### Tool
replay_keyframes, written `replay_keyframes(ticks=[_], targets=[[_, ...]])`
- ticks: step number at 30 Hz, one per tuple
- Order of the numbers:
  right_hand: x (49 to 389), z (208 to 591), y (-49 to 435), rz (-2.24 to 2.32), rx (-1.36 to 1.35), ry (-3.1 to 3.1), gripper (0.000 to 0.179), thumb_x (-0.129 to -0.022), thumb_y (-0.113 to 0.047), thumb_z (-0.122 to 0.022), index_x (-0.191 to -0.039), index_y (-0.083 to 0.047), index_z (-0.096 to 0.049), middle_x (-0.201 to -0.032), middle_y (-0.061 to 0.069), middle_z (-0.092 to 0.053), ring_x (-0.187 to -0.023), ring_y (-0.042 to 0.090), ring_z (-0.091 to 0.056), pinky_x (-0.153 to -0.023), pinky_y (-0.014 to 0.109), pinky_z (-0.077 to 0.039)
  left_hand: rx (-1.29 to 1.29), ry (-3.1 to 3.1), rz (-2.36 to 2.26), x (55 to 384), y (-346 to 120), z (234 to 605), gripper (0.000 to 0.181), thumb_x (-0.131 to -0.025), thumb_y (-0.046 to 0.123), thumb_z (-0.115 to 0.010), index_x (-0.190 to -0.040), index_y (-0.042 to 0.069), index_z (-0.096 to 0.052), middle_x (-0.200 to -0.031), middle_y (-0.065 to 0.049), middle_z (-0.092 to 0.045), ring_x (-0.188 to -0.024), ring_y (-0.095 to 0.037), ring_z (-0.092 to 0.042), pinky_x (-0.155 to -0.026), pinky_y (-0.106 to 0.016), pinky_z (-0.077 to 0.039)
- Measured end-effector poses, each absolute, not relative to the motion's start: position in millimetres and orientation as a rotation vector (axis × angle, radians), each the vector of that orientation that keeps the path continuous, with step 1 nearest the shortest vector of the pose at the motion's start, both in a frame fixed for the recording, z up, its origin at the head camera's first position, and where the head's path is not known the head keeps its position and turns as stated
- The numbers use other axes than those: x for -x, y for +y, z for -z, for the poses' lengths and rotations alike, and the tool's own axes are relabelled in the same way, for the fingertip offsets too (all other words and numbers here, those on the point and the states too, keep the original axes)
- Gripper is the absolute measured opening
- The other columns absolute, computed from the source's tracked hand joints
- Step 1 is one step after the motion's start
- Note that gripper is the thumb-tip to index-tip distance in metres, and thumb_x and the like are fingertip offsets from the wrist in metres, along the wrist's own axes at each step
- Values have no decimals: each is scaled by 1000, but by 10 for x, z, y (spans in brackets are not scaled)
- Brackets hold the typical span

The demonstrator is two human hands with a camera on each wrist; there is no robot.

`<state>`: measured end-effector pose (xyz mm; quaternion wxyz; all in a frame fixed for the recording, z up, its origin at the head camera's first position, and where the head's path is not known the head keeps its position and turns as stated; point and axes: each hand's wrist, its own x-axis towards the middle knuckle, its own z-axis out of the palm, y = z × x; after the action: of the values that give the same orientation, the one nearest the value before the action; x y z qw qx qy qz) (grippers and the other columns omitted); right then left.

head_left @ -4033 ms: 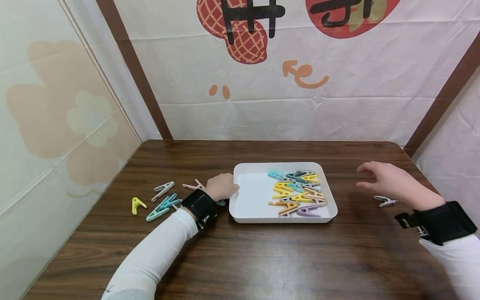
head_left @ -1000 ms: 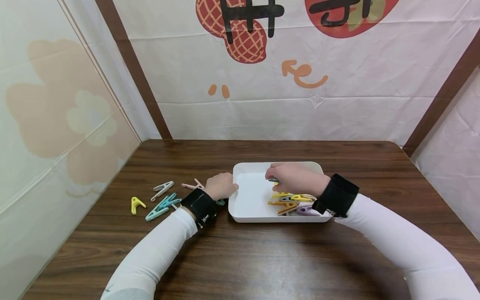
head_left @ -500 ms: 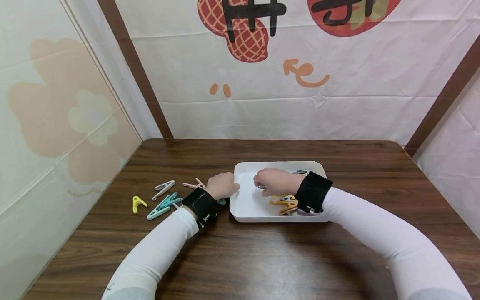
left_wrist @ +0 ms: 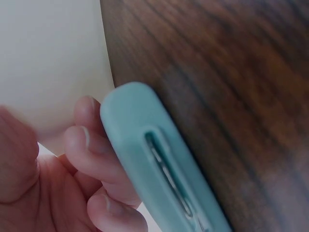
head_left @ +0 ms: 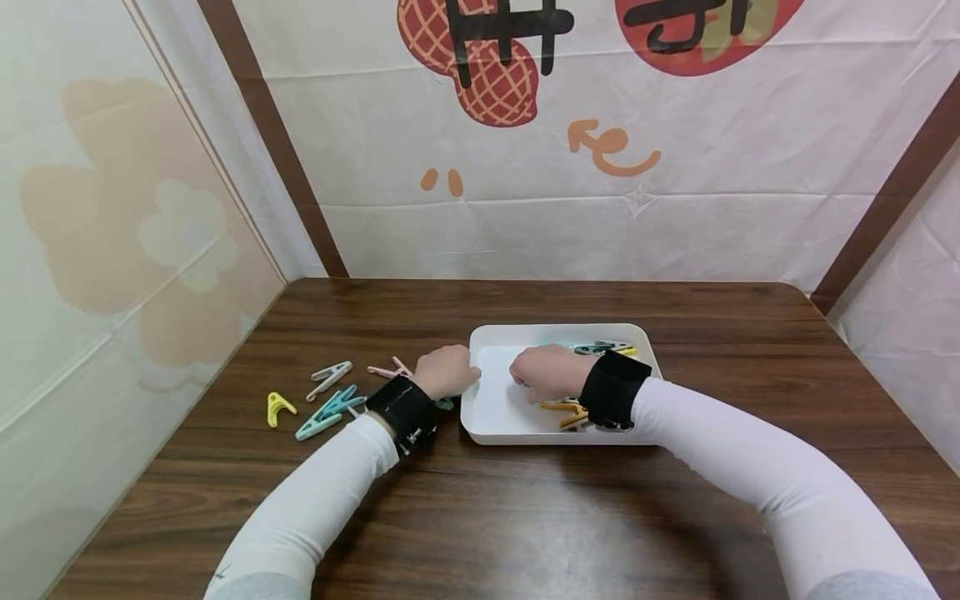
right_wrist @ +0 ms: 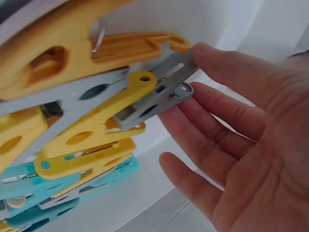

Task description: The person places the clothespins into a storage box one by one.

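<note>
My left hand (head_left: 447, 372) holds the left rim of the white tray (head_left: 480, 438) in the head view. Close to its curled fingers, a teal clothespin (left_wrist: 145, 130) crosses the left wrist view, and whether they touch is unclear. Inside the tray, my right hand (head_left: 552, 372) is lowered beside the clothespins. Its thumb and fingers pinch a grey clothespin (right_wrist: 159, 94) in the right wrist view. That pin lies against a yellow clothespin (right_wrist: 104, 113) and just below an orange clothespin (right_wrist: 111, 53). My right hand and wrist cover much of the pile in the head view.
Left of the tray on the wooden table (head_left: 480, 517) lie a yellow clothespin (head_left: 277, 408), a light grey one (head_left: 328, 379), a teal one (head_left: 327, 414) and a pink one (head_left: 390, 368). Behind the table hangs a printed white cloth (head_left: 480, 233).
My right hand has come from the table's right side, where a grey clothespin lay, leftward into the tray with one. Lately it has lowered slightly. My left hand stays at the rim.
</note>
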<state>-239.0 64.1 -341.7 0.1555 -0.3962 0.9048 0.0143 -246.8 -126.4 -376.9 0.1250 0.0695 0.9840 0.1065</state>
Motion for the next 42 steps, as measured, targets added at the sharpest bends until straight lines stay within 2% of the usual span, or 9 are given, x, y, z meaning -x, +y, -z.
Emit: replay_keyframes(ticks=[6,10,15,21,27,37,42], targets=[[2372,3413,679,-69,1138,2605,16,-87,-14,-74,-95,-7,-63,-85,1,-57,-75,17,-49,-70,31,-45,-194,2867,-295,2479,-1252,3765,24,-97,28,-54,-89,7,-62,-72,-5,-55,-63,-20,-54,-56,-33,-41],[2357,3375,735,-37,1128,2617,23,-87,-17,-74,-105,-6,-64,-95,4,-61,-79,17,-52,-72,33,-47,-188,2862,-298,2485,-1248,3779,24,-97,28,-53,-87,7,-61,-71,-5,-54,-61,-19,-54,-56,-33,-41],[2345,3279,838,50,1119,2651,30,-88,-22,-74,-110,-6,-64,-101,5,-63,-83,17,-57,-72,33,-48,-190,2859,-306,2488,-1250,3805,24,-98,27,-52,-87,8,-60,-70,-4,-53,-61,-18,-52,-55,-32,-39],[2313,3132,1059,188,1142,2725,30,-88,-19,-73,-114,-5,-65,-108,8,-65,-93,20,-61,-81,35,-50,-207,2863,-317,2480,-1262,3801,24,-98,27,-52,-87,7,-61,-70,-5,-54,-60,-19,-53,-55,-32,-40],[2247,3018,1364,328,1145,2849,30,-90,-20,-71,-115,-6,-65,-111,10,-64,-98,23,-63,-80,38,-51,-205,2861,-313,2472,-1247,3772,24,-98,27,-52,-89,6,-62,-70,-5,-54,-61,-19,-53,-55,-32,-39],[2205,3026,1898,547,781,2963,30,-92,-19,-68,-116,-2,-64,-109,13,-65,-98,28,-60,-81,44,-48,-215,2855,-314,2454,-1237,3727,24,-98,26,-52,-88,7,-61,-71,-6,-55,-61,-19,-53,-55,-32,-40],[2211,3195,2131,539,544,3012,36,-93,-20,-66,-118,5,-60,-101,15,-63,-88,27,-58,-75,43,-47,-229,2857,-327,2445,-1243,3744,25,-98,26,-51,-84,7,-61,-69,-5,-54,-59,-18,-53,-54,-32,-39]])
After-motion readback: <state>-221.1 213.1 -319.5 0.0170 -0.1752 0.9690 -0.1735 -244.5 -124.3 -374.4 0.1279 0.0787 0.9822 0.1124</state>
